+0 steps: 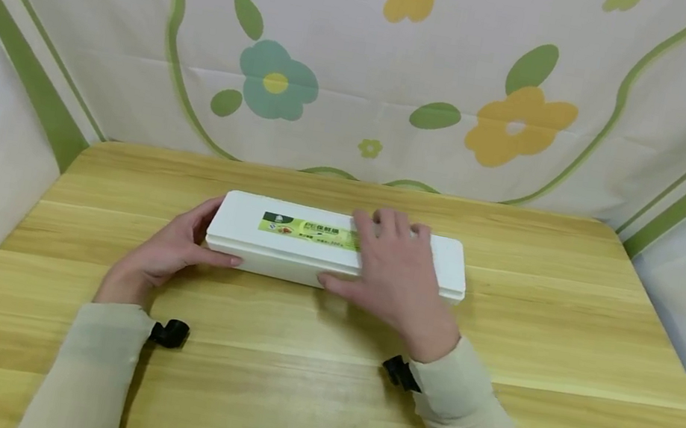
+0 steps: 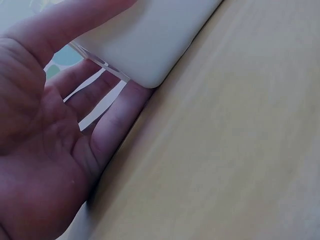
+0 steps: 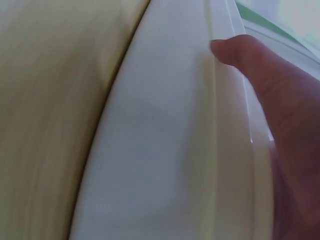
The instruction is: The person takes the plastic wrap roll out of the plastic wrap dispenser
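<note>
A long white cling film box (image 1: 279, 268) lies crosswise on the wooden table, its lid down and a green label (image 1: 313, 232) on top. My left hand (image 1: 170, 246) holds the box's left end, thumb along the front wall and fingers round the end and behind. In the left wrist view those fingers (image 2: 120, 110) pass behind the box's rounded corner (image 2: 150, 60). Over the right half of the lid spreads my right hand (image 1: 398, 269), gripping across it with fingertips near the back edge. Its thumb (image 3: 240, 50) presses at the lid seam in the right wrist view.
Bare wood of the table (image 1: 258, 397) stretches in front of the box and to both sides. A white curtain (image 1: 355, 57) with printed flowers hangs behind the table's back edge. Black camera mounts (image 1: 169, 333) stick out from both sleeves.
</note>
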{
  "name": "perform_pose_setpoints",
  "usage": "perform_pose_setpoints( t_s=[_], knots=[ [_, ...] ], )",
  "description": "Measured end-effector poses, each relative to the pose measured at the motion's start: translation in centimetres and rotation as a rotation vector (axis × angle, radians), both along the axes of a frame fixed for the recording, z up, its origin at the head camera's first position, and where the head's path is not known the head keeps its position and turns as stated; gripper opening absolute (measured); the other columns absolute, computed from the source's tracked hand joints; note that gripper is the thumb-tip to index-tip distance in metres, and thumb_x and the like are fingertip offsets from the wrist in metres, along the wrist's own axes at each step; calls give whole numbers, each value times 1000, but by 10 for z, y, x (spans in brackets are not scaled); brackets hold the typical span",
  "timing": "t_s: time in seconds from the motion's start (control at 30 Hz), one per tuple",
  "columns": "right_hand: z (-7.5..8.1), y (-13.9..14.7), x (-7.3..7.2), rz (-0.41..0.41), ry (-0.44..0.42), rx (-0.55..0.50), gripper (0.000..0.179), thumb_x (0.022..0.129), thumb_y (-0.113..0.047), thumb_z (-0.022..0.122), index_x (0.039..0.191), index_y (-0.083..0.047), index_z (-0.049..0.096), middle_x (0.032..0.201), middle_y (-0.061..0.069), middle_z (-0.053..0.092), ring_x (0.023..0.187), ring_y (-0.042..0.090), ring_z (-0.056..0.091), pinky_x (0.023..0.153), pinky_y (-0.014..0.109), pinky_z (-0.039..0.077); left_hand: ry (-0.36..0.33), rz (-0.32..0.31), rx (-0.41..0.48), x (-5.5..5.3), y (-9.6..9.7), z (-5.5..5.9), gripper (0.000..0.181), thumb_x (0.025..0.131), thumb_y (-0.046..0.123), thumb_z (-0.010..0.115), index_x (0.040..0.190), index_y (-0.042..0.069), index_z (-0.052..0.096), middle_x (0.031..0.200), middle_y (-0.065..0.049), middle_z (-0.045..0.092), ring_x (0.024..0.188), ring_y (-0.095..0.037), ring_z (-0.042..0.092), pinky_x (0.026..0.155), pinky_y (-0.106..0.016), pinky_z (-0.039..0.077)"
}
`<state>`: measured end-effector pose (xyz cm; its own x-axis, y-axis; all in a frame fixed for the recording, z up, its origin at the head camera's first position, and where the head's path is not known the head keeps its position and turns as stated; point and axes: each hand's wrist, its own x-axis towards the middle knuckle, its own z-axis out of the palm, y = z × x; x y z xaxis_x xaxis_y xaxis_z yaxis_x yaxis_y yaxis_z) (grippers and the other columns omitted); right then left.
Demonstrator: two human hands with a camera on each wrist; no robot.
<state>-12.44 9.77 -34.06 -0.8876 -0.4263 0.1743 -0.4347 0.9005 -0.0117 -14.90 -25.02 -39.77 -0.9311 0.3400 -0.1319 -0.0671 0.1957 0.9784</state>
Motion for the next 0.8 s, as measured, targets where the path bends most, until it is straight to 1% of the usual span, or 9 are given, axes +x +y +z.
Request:
perform_pose_setpoints(
  t_s=[0.07,0.13,0.23,0.4,0.5,0.6,0.7,0.8],
  knots=[
    [-1,-12,-2,11,19,22,92,82,-88,65,144,-21,50,130,10,58,125,37,55,95,56,46,1,-2,3,-1,2,-1,108,82,0,91,169,27,33,159,-3,49,132,-20,55,101,-22,53],
    [-2,-24,-3,10,16,47,95,83,-89,62,152,-25,48,135,10,58,125,37,55,96,57,45,-1,-2,3,-1,4,-2,108,82,0,92,169,27,34,159,-3,49,131,-20,56,101,-22,54],
    [-3,-42,-3,-11,3,81,102,84,-91,60,162,-28,41,141,11,59,129,39,56,103,60,44,3,-8,-6,-2,4,-3,108,82,1,92,169,28,34,159,-3,49,130,-20,56,101,-23,54],
    [-3,-67,-1,-41,-35,108,105,84,-92,57,167,-30,34,151,9,56,136,39,56,110,64,42,13,-18,-16,-1,2,-3,106,83,1,91,168,28,34,157,-2,51,127,-20,58,100,-24,54],
    [-4,-80,0,-48,-19,121,108,83,-94,55,167,-30,33,152,7,55,136,38,56,110,66,42,26,-23,-30,0,0,-3,104,85,2,90,169,27,34,155,-1,51,127,-20,57,99,-24,54],
    [-7,-88,0,-59,25,128,111,81,-98,53,165,-27,36,146,5,58,132,36,57,108,66,42,32,-15,-38,1,0,-3,102,85,2,90,168,26,34,154,0,50,128,-21,55,99,-23,53],
    [-9,-92,0,-71,65,125,112,79,-101,51,160,-25,40,140,5,61,130,33,58,107,64,43,28,-8,-35,1,2,-2,102,85,2,90,168,26,35,155,0,49,130,-21,53,100,-23,52],
    [-11,-91,-3,-79,95,128,109,79,-101,51,157,-25,43,136,4,62,128,31,59,105,62,43,26,-11,-33,1,4,0,103,85,2,90,169,26,35,156,0,48,132,-22,51,101,-22,51]
  ],
)
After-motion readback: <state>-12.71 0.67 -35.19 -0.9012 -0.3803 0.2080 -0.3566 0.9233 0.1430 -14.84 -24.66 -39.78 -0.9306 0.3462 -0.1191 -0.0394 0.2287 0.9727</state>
